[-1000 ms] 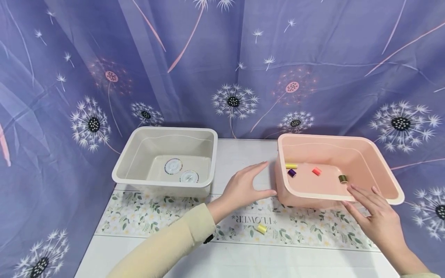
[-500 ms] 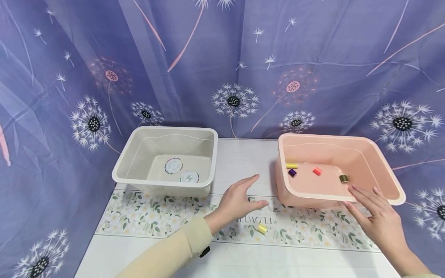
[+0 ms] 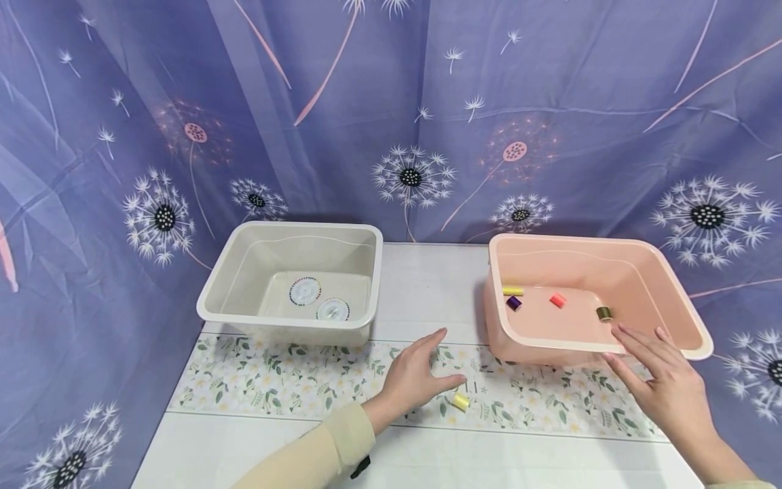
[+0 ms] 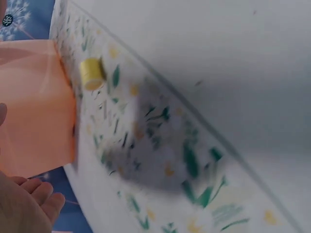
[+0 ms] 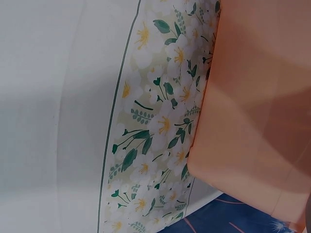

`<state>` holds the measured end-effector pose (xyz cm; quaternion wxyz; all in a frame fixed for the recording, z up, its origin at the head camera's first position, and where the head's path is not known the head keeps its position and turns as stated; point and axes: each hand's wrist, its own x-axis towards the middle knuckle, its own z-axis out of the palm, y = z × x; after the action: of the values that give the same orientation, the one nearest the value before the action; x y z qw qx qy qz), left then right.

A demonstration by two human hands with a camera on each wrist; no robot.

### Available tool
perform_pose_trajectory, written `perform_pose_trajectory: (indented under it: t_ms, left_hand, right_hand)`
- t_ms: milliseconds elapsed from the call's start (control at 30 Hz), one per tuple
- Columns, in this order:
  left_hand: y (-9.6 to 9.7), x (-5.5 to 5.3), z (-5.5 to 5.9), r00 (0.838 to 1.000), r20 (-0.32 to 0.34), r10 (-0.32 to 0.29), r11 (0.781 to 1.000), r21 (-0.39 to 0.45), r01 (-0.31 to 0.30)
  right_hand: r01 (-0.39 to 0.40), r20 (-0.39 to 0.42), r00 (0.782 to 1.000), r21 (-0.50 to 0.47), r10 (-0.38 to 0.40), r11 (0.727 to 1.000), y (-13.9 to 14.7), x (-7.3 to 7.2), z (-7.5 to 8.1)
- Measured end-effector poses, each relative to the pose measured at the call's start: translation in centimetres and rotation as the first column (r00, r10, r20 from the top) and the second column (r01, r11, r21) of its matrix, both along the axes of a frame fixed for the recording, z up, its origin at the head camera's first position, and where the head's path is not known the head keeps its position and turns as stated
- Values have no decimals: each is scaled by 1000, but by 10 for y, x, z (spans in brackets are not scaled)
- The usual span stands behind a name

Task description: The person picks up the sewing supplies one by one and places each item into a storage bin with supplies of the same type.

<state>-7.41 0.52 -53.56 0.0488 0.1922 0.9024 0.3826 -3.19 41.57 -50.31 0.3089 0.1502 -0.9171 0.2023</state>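
Note:
Thumb and fingers spread apart, my left hand [image 3: 412,380] hovers over the flowered strip, just left of a yellow spool of thread [image 3: 461,402]. The left wrist view shows this yellow spool [image 4: 92,74] lying on the strip, with part of the left hand [image 4: 29,206] at the lower left. My right hand [image 3: 668,387] has its fingers extended at the near right rim of the pink bin [image 3: 568,345]; contact is hard to tell. Inside that bin lie yellow thread [image 3: 512,291], a purple spool [image 3: 514,303], a red spool [image 3: 558,300] and an olive spool [image 3: 604,314].
A grey-white bin [image 3: 287,321] stands at the left, holding two round pin wheels, the nearer one [image 3: 332,310] by its front wall. Both bins sit on a white tablecloth [image 3: 489,462] with a flowered band. A purple dandelion curtain [image 3: 342,183] hangs behind.
My left hand has drawn back from beside the pink bin, moving left and toward me, to near the yellow spool on the cloth. The right hand has stayed put.

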Motion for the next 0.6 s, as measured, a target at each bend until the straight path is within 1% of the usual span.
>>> perform_pose_trajectory:
  t_ms: [167, 400, 600]
  left_hand:
    - [4, 8, -12, 1000, 10, 13, 1000, -16, -13]
    - [10, 15, -25, 999, 27, 33, 999, -34, -32]
    - [15, 25, -38, 998, -26, 57, 995, -78, -59]
  right_hand:
    - [-6, -19, 1000, -5, 6, 1000, 0, -1, -2]
    - [-8, -23, 1000, 0, 8, 1000, 1, -1, -2]
    - [-12, -21, 1000, -2, 12, 1000, 0, 0, -1]
